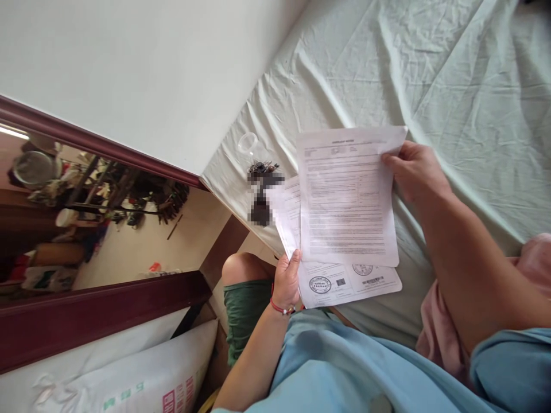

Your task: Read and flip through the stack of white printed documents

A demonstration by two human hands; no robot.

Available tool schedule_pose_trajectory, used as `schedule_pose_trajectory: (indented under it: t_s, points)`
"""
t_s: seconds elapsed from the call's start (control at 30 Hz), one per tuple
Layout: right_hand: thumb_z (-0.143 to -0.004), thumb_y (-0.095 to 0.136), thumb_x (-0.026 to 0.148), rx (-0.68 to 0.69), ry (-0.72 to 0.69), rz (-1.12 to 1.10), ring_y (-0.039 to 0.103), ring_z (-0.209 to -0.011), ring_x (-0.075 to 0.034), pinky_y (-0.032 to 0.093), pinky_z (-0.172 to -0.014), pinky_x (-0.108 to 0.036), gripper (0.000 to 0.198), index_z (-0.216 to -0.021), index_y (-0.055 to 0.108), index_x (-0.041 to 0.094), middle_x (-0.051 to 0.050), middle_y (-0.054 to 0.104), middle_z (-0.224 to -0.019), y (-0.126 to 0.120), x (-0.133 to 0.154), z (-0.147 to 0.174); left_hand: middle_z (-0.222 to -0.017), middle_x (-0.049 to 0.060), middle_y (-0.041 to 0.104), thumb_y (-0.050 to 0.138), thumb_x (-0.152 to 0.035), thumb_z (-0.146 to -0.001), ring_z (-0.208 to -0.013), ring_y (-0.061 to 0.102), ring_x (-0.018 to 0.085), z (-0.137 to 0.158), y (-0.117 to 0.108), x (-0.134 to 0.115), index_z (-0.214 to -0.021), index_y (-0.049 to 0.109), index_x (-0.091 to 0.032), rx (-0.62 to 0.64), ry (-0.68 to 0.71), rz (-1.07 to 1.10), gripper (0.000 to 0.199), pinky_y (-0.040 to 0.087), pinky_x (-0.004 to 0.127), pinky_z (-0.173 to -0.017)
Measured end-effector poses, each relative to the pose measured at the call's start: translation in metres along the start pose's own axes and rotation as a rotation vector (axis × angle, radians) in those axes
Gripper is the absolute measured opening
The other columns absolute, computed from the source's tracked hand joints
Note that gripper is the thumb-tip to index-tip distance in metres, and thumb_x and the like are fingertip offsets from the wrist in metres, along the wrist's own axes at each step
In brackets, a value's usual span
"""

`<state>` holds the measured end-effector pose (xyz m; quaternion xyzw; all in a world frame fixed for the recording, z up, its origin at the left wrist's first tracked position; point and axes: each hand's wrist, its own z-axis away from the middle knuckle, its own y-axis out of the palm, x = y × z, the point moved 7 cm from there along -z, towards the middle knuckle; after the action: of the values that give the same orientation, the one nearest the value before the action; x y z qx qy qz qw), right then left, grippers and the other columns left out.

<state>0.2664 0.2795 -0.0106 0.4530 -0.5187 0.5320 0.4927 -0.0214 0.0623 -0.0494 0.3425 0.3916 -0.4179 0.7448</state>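
Note:
My right hand (pixel 415 169) pinches the upper right corner of a printed sheet (pixel 344 201), its text facing up at me. Behind and below that sheet, my left hand (pixel 288 278) grips a few more papers (pixel 353 289) by their left edge, thumb on top. Stamps and a barcode show on the lower part of these papers; the rest is covered by the front sheet. A red bracelet (pixel 282 310) circles my left wrist. Both hands are above the bed, close to my lap.
A pale green sheet (pixel 465 92) covers the bed. On it, left of the papers, lie a clear plastic cup (pixel 248 143) and small dark items (pixel 263 167), partly blurred. A white wall (pixel 129 69), a dark red-framed opening and a white sack (pixel 142 367) stand at the left.

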Motion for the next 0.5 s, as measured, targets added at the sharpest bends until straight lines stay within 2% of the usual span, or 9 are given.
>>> schedule_pose_trajectory:
  t_s: [0.1, 0.17, 0.27, 0.4, 0.43, 0.5]
  points:
    - [-0.082, 0.062, 0.006, -0.171, 0.207, -0.38, 0.06, -0.069, -0.015, 0.051, -0.072, -0.033, 0.013, -0.088, 0.07, 0.014, -0.006, 0.071, -0.077, -0.009, -0.015, -0.001, -0.111, 0.014, 0.082, 0.087, -0.051, -0.081, -0.118, 0.075, 0.034, 0.0, 0.001, 0.0, -0.113, 0.076, -0.015, 0.025, 0.002, -0.003, 0.05, 0.06, 0.048, -0.104]
    - [-0.08, 0.065, 0.003, -0.217, 0.273, -0.463, 0.061, -0.069, -0.016, 0.052, -0.071, -0.033, 0.014, -0.087, 0.071, 0.013, -0.006, 0.07, -0.074, -0.011, -0.02, -0.003, -0.109, 0.014, 0.083, 0.089, -0.051, -0.078, -0.117, 0.076, 0.035, 0.0, 0.001, -0.001, -0.111, 0.077, -0.016, 0.021, -0.005, 0.002, 0.05, 0.061, 0.048, -0.103]
    - [-0.08, 0.064, 0.003, -0.211, 0.319, -0.491, 0.065, -0.073, -0.019, 0.054, -0.075, -0.037, 0.016, -0.089, 0.07, 0.014, -0.007, 0.071, -0.075, -0.013, -0.022, -0.006, -0.105, 0.013, 0.083, 0.093, -0.052, -0.073, -0.114, 0.077, 0.036, 0.001, 0.0, -0.002, -0.104, 0.078, -0.016, 0.008, -0.022, -0.001, 0.049, 0.063, 0.049, -0.1]
    - [-0.089, 0.055, 0.009, -0.051, 0.362, -0.473, 0.065, -0.071, -0.02, 0.056, -0.075, -0.04, 0.02, -0.098, 0.072, 0.014, -0.009, 0.072, -0.077, -0.007, -0.009, 0.0, -0.102, 0.012, 0.084, 0.093, -0.051, -0.073, -0.115, 0.076, 0.037, 0.002, -0.004, -0.006, -0.102, 0.08, -0.018, -0.017, -0.01, -0.046, 0.046, 0.065, 0.048, -0.098]
    - [-0.091, 0.055, 0.01, -0.05, 0.378, -0.47, 0.064, -0.068, -0.018, 0.055, -0.074, -0.039, 0.018, -0.096, 0.072, 0.013, -0.008, 0.071, -0.076, -0.007, -0.005, 0.004, -0.101, 0.012, 0.084, 0.092, -0.052, -0.073, -0.115, 0.076, 0.037, 0.002, -0.005, -0.005, -0.103, 0.08, -0.017, -0.02, -0.015, -0.045, 0.048, 0.065, 0.048, -0.098]
    - [-0.092, 0.061, 0.009, -0.147, 0.411, -0.452, 0.058, -0.062, -0.014, 0.054, -0.07, -0.034, 0.013, -0.087, 0.072, 0.012, -0.004, 0.068, -0.07, -0.012, 0.0, 0.012, -0.103, 0.014, 0.084, 0.091, -0.054, -0.074, -0.114, 0.077, 0.036, 0.002, -0.005, -0.002, -0.108, 0.079, -0.016, -0.015, -0.036, -0.029, 0.053, 0.064, 0.049, -0.099]
